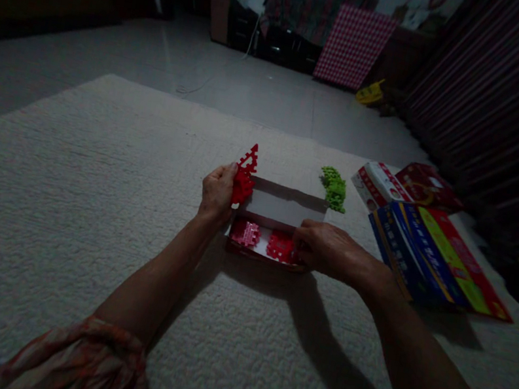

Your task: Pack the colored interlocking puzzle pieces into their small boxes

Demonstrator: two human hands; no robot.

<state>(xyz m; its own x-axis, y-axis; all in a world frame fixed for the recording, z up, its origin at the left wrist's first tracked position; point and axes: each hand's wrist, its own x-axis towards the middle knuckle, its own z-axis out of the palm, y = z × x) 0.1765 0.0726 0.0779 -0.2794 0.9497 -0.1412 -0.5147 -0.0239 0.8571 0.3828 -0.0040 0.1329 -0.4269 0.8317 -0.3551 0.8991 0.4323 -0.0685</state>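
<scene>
Pale textured matting [82,244] lies over the glossy floor [265,99] of a dim room. Your left hand [218,192] has its fingers closed on red notched pieces [243,185], held up at the left end of an open box [284,208]. Your right hand [325,247] dips into its right end, where other red pieces [247,234] lie; whether those bent fingers grip one, I cannot tell. Green pieces [334,190] rest on the matting beyond, near printed cartons [433,257]

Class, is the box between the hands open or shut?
The box is open: its lid stands raised, red notched pieces visible inside.
</scene>
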